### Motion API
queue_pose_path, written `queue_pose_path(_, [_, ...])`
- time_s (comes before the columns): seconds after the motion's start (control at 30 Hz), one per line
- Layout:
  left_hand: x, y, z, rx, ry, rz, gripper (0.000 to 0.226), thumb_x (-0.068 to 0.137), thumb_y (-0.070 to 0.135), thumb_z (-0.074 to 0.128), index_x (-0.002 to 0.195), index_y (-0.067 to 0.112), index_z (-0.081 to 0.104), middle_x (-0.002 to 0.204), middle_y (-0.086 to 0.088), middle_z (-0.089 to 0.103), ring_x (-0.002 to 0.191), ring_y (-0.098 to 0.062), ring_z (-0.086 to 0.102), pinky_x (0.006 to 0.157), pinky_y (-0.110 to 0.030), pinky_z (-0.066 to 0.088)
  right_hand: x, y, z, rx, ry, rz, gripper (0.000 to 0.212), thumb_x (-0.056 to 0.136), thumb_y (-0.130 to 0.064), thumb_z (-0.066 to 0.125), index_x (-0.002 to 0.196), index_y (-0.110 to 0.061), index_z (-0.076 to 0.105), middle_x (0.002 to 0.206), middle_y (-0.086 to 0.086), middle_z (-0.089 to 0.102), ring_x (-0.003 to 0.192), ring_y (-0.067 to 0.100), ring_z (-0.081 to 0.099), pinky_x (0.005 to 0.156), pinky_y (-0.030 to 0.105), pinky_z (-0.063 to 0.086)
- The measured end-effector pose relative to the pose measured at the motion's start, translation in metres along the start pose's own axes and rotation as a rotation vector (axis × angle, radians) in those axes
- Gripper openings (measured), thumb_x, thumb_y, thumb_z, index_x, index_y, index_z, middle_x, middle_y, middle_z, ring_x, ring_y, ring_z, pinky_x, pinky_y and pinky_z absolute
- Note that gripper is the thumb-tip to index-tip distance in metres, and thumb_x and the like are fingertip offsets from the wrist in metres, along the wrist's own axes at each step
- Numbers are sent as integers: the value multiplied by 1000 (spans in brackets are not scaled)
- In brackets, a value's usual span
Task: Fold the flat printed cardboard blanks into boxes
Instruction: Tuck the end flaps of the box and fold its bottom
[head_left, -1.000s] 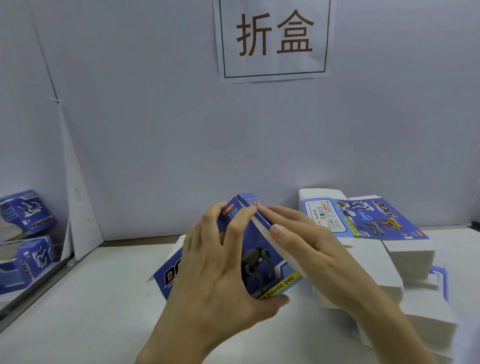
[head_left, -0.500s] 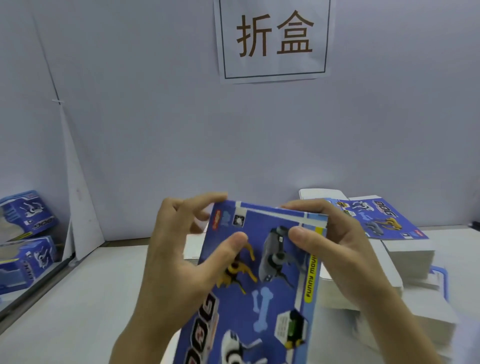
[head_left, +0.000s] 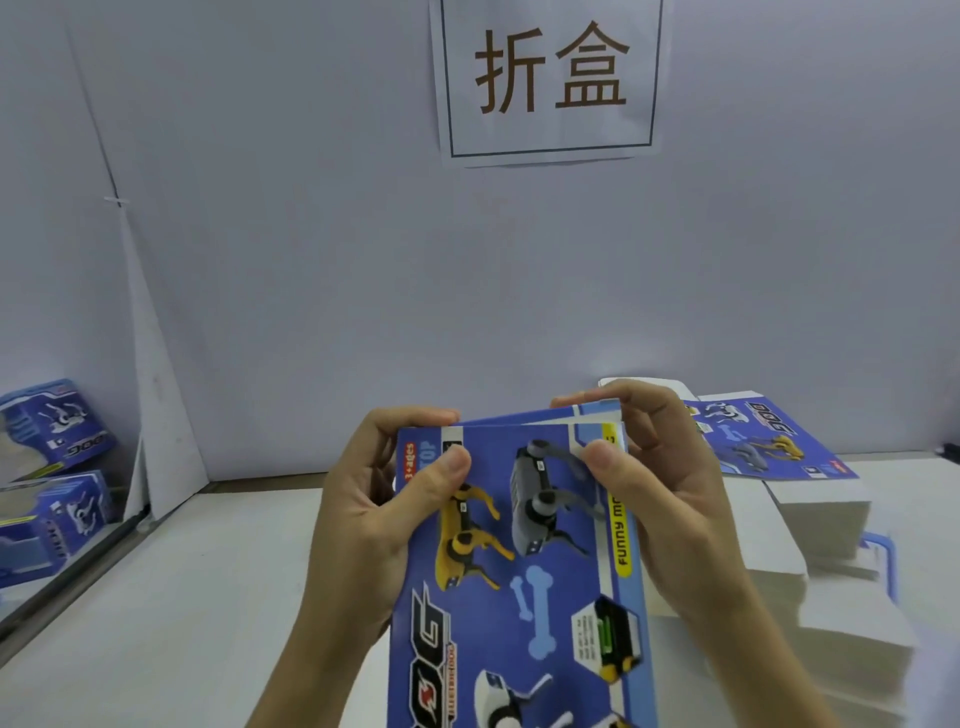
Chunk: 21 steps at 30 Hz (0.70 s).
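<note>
Blank (head_left: 524, 561) printed "DOG", pinched by left hand (head_left: 363, 514) and right hand (head_left: 660, 499), hiding part of stack (head_left: 810, 509); wall sign (head_left: 550, 78) "折盒".

place: packaging workstation | evidence: white partition walls (head_left: 311, 260) around a white table (head_left: 182, 597); posted paper sign (head_left: 550, 78); stack of flat blanks (head_left: 810, 519); folded boxes (head_left: 52, 431) at left

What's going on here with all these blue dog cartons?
A person is folding toy packaging. The left hand and right hand pinch the top corners of a blue printed box blank held above the white table. More flat blanks lie in a stack to the right, and folded boxes sit at far left.
</note>
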<state>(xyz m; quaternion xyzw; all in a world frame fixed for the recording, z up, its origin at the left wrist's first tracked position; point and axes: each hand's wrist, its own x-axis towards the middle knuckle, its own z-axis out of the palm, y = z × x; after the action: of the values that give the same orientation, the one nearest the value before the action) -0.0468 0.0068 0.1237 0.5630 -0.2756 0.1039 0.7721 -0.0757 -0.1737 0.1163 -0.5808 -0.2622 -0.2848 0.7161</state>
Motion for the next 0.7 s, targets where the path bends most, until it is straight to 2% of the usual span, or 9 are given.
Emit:
queue_pose_path(0.07, [-2,3,2,6,-1,-15,30,59,20,84,83,31,68,85,-5,73,63,-25,71,46,-29,55,1,0,2,-2,36,-7,24,79,-28,64,103,-32,65,104,5,68,95,30,69,67,32,59])
queue_pose_path(0.13, [-3,4,4,10,16,-10,26,66,18,82,85,30,67,84,-7,72,63,-25,71,46,-29,55,1,0,3,-3,37,-11,22,83,-24,64,104,-30,66,101,7,69,92,29,71,64,30,58])
queue_pose_path(0.23, [-4,4,2,2,15,-8,16,73,23,75,85,29,67,85,-6,72,64,-26,71,47,-29,56,0,-1,6,0,35,-10,19,87,-15,60,98,-30,66,95,1,71,85,23,72,59,28,57])
queue_pose_path(0.33, [-2,5,2,27,14,-15,31,61,17,84,83,30,67,85,-5,72,64,-26,70,48,-30,56,-1,-1,8,-29,48,-34,12,86,-18,64,95,-26,67,89,-2,71,79,19,73,58,24,56])
queue_pose_path(0.37, [-2,5,2,25,16,-15,32,57,21,84,82,31,67,84,-5,72,64,-26,70,47,-29,56,-2,-1,9,-46,56,-43,10,85,-22,62,94,-25,67,87,-2,71,78,18,73,57,23,55])
queue_pose_path(0.47, [-3,4,3,10,22,-23,20,62,31,72,80,32,66,83,-5,72,63,-26,71,46,-28,56,-3,-1,9,-73,81,-33,11,82,-29,61,90,-27,68,83,0,72,77,21,73,56,22,55])
queue_pose_path(0.57, [-4,1,3,29,19,-20,28,64,18,83,83,30,66,84,-7,71,64,-26,70,47,-29,56,-2,-1,7,-90,94,-24,7,83,-26,63,87,-27,68,81,0,71,76,23,72,56,23,54])
queue_pose_path(0.7, [-4,0,6,35,26,-15,31,60,21,84,85,27,66,84,-11,70,65,-28,70,50,-30,57,-2,2,5,-86,108,-16,15,86,-15,56,86,-25,68,88,6,72,82,30,71,59,28,56])
